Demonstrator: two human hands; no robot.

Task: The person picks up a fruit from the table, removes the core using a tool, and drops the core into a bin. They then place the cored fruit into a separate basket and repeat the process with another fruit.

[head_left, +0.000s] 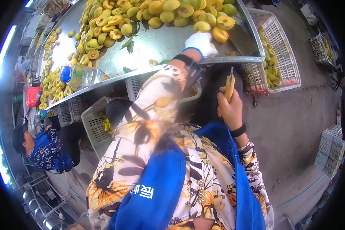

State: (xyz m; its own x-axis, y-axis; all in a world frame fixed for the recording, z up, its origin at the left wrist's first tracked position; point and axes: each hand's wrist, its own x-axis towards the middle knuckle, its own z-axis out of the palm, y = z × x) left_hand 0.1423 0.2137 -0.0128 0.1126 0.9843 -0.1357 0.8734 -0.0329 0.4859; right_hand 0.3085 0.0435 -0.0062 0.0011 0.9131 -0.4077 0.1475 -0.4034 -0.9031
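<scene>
My left hand (201,44), in a white glove with a blue cuff, is over the front rim of the metal table (149,50). Its fingers are blurred and partly hidden, so their grip does not show. Just beyond it lie halved yellow-green stone fruits (220,35), some with a dark hollow in the cut face. My bare right hand (230,107) is closed around a wooden-handled tool with a narrow metal tip (229,87). The tool points up, away from my body, short of the table's rim.
A large pile of fruit (157,15) covers the table's far part. A blue-capped plastic bottle (80,74) lies near the left edge. A white crate of fruit (276,50) stands at right, another crate (94,124) below the table. A co-worker (50,147) sits at left.
</scene>
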